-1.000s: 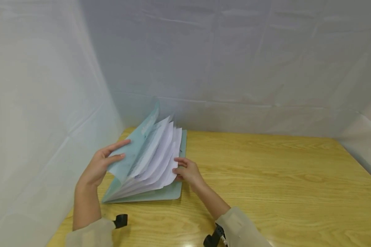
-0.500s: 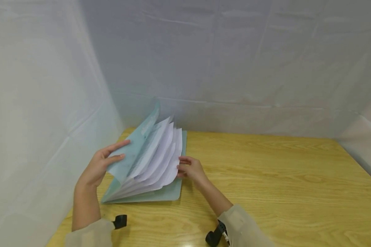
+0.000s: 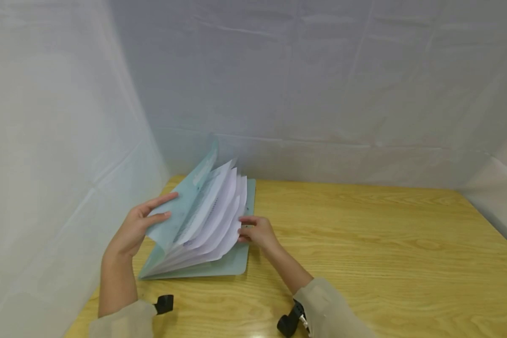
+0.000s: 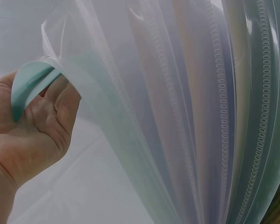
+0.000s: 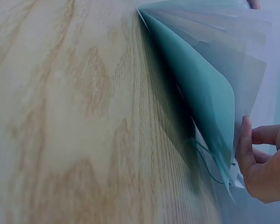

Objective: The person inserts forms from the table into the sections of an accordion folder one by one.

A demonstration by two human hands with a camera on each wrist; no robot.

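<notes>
A pale green display folder (image 3: 232, 265) lies open on the wooden table (image 3: 363, 244) near its left side. Its clear sleeves (image 3: 217, 216) hold white printed sheets and fan upward. My left hand (image 3: 131, 230) grips the raised front cover (image 3: 181, 206), thumb on top and fingers behind. In the left wrist view the cover edge (image 4: 30, 81) curls over the left hand (image 4: 32, 130), with the sleeves (image 4: 191, 116) beside it. My right hand (image 3: 255, 232) pinches the free edges of the lower sleeves. The right wrist view shows the right hand (image 5: 263, 163) with its thumb against a sleeve edge beside the green cover (image 5: 200, 88).
White cloth walls (image 3: 59, 141) close in the left, back and right sides, and the folder sits close to the left wall. Bare wood (image 5: 60, 116) stretches to the right of the folder. Black camera mounts (image 3: 165, 303) sit on both wrists.
The right hand has shifted slightly along the sleeve edges, and the fanned sleeves lean a little more to the left. The left hand holds the cover as before.
</notes>
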